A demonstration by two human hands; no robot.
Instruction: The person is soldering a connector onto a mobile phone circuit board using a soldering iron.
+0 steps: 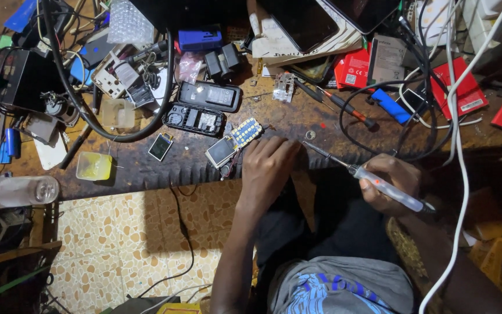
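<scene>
We note the small phone circuit board with yellow keypad dots [240, 138] lying bare on the worn brown desk [146, 168], its black plastic casing halves [201, 110] already apart; reassembly remains. Left hand [268, 168] rests beside it, fingers curled, grasping nothing; right hand [387, 183] fingers clenched around the clear-handled soldering iron [373, 181].

Grey shirt with blue print, bare forearms

We see a worn, scratched brown wooden workbench [297, 116] with a ridged front edge, over a beige-and-cream mottled tile floor [129, 232], lit brightly on top while the room's edges stay dim.
</scene>
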